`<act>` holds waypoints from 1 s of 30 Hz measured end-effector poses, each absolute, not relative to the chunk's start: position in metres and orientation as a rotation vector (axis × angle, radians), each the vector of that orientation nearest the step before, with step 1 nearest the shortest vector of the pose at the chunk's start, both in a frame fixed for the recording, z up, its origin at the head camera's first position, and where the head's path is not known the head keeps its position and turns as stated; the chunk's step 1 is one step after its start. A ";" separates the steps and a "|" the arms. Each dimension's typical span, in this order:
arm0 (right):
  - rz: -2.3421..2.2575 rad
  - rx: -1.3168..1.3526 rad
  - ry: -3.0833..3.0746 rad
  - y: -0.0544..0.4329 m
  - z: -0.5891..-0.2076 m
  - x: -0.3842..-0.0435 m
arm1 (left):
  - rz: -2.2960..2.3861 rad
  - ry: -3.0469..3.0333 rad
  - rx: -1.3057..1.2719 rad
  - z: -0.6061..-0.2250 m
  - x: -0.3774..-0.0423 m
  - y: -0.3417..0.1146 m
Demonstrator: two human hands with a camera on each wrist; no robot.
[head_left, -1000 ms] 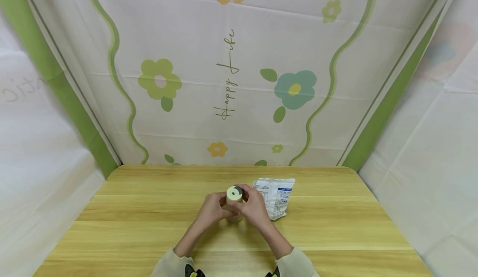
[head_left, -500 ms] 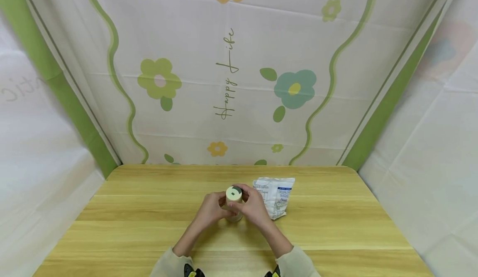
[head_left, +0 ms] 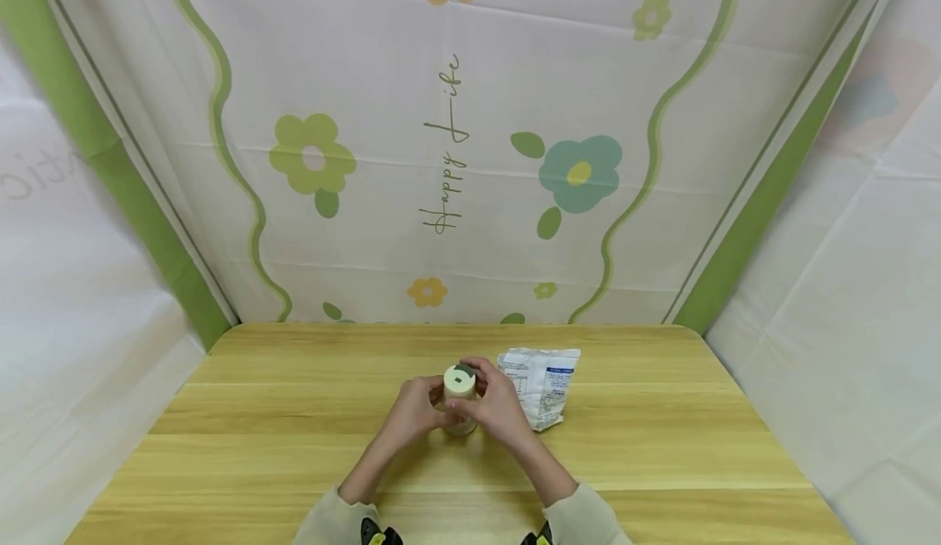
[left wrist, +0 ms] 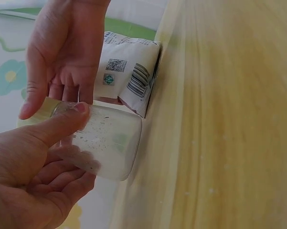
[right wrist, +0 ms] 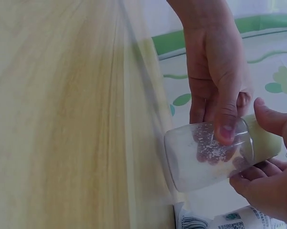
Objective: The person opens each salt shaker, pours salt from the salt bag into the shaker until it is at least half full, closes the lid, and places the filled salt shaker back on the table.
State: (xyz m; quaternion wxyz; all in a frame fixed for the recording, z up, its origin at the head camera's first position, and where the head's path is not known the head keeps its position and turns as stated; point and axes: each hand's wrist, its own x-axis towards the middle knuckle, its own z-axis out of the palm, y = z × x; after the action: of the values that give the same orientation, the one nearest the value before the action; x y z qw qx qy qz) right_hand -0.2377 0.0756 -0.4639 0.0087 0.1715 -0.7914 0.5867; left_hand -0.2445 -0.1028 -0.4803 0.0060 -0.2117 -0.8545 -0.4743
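A clear jar (left wrist: 112, 138) with a pale green lid (head_left: 459, 381) stands roughly upright between both hands in the head view. White grains cling inside its clear wall. My left hand (head_left: 414, 408) grips the clear body, thumb on the near side and fingers round the far side. Round the lid, the fingers and thumb of my right hand (head_left: 500, 402) are curled. A dark patch shows on the lid's top beside the right fingertips. Whether the jar's base touches the table cannot be told. Just right of the right hand is a white printed packet (head_left: 547, 386).
The wooden table (head_left: 294, 414) reaches from the person to a white flowered curtain (head_left: 397, 202) behind it. More white cloth (head_left: 845, 300) hangs at both sides. In the left wrist view, the packet shows a barcode (left wrist: 139, 78).
The right fingers have shifted slightly at the lid, and the dark patch on its top seems turned a little counter-clockwise. The left hand keeps its hold; the packet lies where it was.
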 end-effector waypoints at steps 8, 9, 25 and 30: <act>1.913 0.536 -2.402 0.075 -0.465 -0.238 | -1.470 -2.669 -0.663 -0.478 -0.246 -0.103; 1.919 0.550 -2.398 0.075 -0.465 -0.238 | -1.469 -2.670 -0.664 -0.478 -0.246 -0.103; 1.894 0.570 -2.388 0.078 -0.460 -0.238 | -1.469 -2.662 -0.670 -0.477 -0.248 -0.102; 1.874 0.595 -2.442 0.077 -0.459 -0.237 | -1.449 -2.659 -0.677 -0.479 -0.247 -0.103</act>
State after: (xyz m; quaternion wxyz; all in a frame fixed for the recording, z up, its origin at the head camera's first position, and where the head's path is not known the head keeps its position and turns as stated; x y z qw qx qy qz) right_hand -0.2367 0.0769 -0.4590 0.0033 0.1898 -0.7789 0.5977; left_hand -0.2471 -0.1032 -0.4791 0.0195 -0.2182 -0.8567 -0.4669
